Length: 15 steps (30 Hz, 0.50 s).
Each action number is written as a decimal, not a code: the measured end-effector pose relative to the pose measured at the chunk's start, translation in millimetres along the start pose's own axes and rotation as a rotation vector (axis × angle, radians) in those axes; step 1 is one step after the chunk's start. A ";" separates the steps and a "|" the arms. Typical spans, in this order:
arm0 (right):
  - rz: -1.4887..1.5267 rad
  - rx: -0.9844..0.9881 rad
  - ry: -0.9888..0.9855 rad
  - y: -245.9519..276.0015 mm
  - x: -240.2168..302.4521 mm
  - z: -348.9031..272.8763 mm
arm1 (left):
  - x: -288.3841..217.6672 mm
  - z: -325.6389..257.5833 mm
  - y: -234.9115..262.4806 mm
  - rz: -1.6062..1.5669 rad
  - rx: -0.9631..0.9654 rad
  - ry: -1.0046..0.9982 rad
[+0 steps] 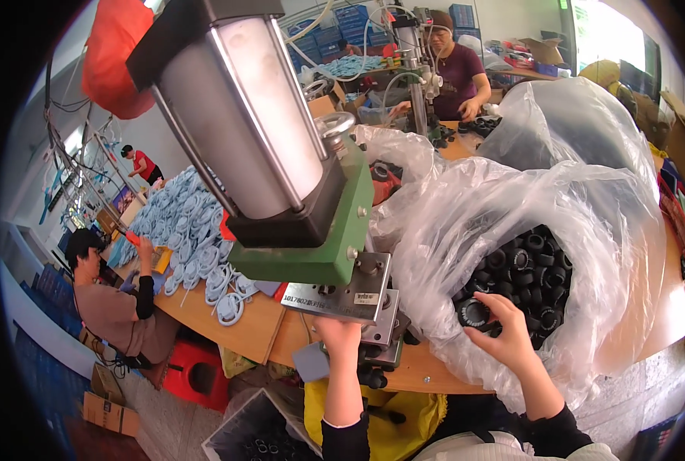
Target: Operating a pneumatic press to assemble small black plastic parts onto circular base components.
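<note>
My right hand (512, 338) pinches a round black ring (474, 313) between thumb and fingers, at the mouth of a clear plastic bag (427, 253) full of similar black rings (546, 296). Ahead of me stands a green-framed pneumatic press (304, 257) with a big silver cylinder (242, 115). Beneath its steel die plate (338, 300) my left hand (338, 335) reaches in at the front. The plate covers its fingers, so whatever they touch is hidden. Some small black parts (373, 377) lie by the base of the die.
Light-blue looped parts (189, 223) are heaped on the table at left, beside a seated person (119, 292). Another person (461, 77) works across the table. Below are a red stool (195, 375), a bin (262, 426) holding dark parts and a yellow sack (411, 415).
</note>
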State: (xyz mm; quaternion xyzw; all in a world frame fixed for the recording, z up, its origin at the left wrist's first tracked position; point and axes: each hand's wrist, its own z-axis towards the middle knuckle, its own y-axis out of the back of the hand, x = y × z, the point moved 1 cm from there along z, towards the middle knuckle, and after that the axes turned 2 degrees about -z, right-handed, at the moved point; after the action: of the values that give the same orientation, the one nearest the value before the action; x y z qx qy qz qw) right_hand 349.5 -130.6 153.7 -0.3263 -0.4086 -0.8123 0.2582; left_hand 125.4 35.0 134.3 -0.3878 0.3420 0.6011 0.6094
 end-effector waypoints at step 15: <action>0.299 0.327 0.146 -149.5 55.1 44.9 | 110.5 -268.1 296.6 1.164 -1.012 0.382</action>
State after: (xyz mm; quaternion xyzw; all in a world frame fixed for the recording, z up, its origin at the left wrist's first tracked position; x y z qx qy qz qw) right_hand 225.2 -22.0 140.8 -0.2776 -0.4620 -0.7096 0.4539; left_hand -152.5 -157.3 -106.3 -0.4732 0.2735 0.8285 -0.1222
